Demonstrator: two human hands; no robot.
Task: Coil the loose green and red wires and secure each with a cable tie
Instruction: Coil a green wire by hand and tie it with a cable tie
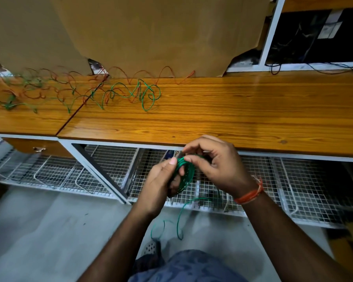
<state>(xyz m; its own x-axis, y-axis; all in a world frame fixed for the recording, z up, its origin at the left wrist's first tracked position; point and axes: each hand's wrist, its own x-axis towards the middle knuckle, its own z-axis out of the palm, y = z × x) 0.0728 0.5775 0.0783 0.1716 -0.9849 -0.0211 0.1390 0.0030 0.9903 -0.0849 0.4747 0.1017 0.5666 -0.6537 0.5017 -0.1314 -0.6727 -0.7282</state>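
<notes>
Green wire sits wound into a small coil (184, 169) between both hands, held in the air just in front of the near edge of the wooden bench (232, 110). From my head view I see the left hand (161, 184) gripping the coil from the left, thumb on top and fingers curled round the loops. The right hand (214, 165) pinches the coil's upper right side with thumb and forefinger; an orange thread band (251, 194) circles that wrist. So the hands are together, both clamped on the same coil. A loose green tail (178, 220) drops from the coil toward the floor and curls there — its end is hard to make out.

Far left on the bench lies a tangle of uncoiled green wire (145, 94) mixed with red wire (167, 72), spreading to the left edge. Brown cardboard (151, 33) stands behind it. White wire-mesh shelves (293, 180) run under the bench.
</notes>
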